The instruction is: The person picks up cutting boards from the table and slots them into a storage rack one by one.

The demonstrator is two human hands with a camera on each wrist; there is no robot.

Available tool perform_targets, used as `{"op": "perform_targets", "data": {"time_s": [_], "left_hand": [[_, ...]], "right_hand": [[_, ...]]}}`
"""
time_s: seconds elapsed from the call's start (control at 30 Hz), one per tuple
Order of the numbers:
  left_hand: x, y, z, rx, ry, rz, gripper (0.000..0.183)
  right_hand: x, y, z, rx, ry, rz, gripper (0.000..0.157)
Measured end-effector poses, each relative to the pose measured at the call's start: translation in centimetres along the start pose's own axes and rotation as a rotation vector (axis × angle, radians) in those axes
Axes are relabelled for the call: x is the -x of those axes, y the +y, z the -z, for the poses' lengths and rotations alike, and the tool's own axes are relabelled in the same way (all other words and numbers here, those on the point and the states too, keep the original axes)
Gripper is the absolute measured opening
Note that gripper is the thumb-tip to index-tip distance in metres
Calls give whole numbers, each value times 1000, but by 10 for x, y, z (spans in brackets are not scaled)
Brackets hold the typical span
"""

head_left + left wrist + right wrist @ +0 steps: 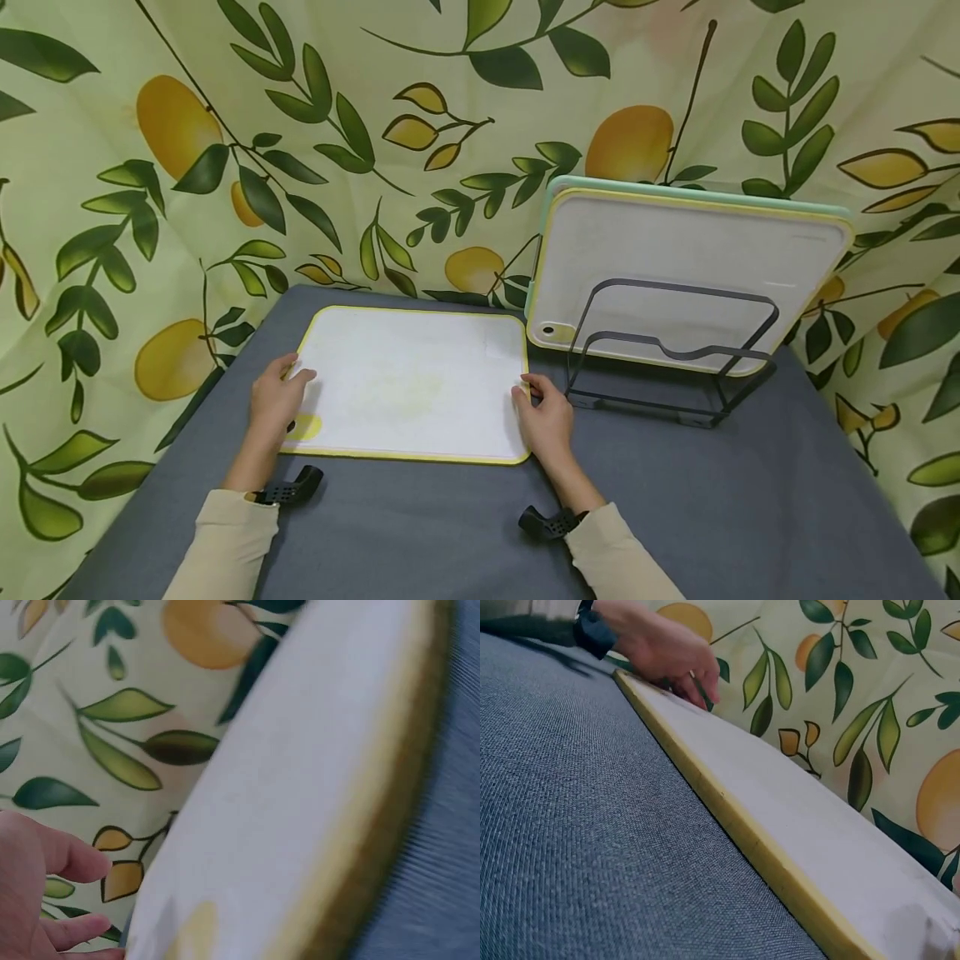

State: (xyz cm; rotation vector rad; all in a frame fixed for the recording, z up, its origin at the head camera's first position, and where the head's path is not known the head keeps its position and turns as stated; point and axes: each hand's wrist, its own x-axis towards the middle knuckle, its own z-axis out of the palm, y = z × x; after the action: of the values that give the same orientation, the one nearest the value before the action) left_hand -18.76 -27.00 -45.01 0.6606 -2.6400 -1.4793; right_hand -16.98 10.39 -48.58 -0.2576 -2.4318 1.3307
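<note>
A white cutting board (pixel 420 375) with a yellow rim lies flat on the grey cloth, a yellow corner patch with a dark hole at its near left. My left hand (pixel 277 396) is at its left edge. In the left wrist view that hand's thumb (pixel 79 859) stands raised and apart from the lower fingers, which reach toward the board's edge. My right hand (pixel 547 417) holds the right edge, thumb over the white face and index finger bent at the rim. The right wrist view shows the board's yellow side (pixel 735 821) low against the cloth, with the left hand beyond it.
A black wire rack (pixel 682 354) stands to the right, its feet on the grey cloth (pixel 420 525). Leaning in it are a second white board (pixel 675 258) with a yellow rim and a mint-green-edged board (pixel 697 190) behind. A leaf-patterned curtain (pixel 360 100) hangs behind the table.
</note>
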Motion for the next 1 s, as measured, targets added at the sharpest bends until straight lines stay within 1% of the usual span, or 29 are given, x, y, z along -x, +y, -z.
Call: {"op": "perform_targets", "data": {"time_s": [0.13, 0.23, 0.3, 0.37, 0.4, 0.47, 0.5, 0.6, 0.67, 0.73, 0.77, 0.83, 0.9, 1.0], "left_hand": [[-3, 2, 7, 117, -46, 45, 64], [-4, 1, 11, 169, -79, 45, 66], [-4, -1, 14, 190, -98, 29, 68], [-6, -5, 18, 194, -129, -12, 70], [-7, -7, 21, 185, -146, -46, 70], [-9, -12, 27, 154, -181, -140, 71], [-11, -15, 30, 156, -197, -190, 71], [-15, -24, 36, 230, -234, -308, 68], [-17, -29, 38, 286, -245, -339, 65], [-19, -33, 38, 313, -235, -334, 64], [-19, -34, 38, 299, -228, -324, 64], [-20, -35, 36, 251, -210, -288, 66], [-20, -34, 34, 187, -191, -234, 70], [-21, -31, 30, 110, -184, -161, 75]], "right_hand": [[0, -3, 1, 7, -14, -1, 27], [1, -4, 1, 5, -18, -2, 28], [1, -3, 1, 3, -17, -2, 28], [2, -3, 1, 4, -16, -2, 29], [2, -3, 1, 8, -16, -3, 29], [2, -3, 1, 13, -14, -7, 29], [1, -4, 1, 16, -13, -9, 29], [0, -4, 3, 21, -8, -12, 29], [0, -5, 3, 21, -3, -9, 29], [-1, -5, 4, 18, -2, -7, 29], [0, -5, 4, 16, -2, -6, 29], [0, -4, 3, 17, -3, -6, 29], [0, -4, 3, 14, -7, -10, 29], [0, -3, 2, 11, -7, -11, 29]]}}
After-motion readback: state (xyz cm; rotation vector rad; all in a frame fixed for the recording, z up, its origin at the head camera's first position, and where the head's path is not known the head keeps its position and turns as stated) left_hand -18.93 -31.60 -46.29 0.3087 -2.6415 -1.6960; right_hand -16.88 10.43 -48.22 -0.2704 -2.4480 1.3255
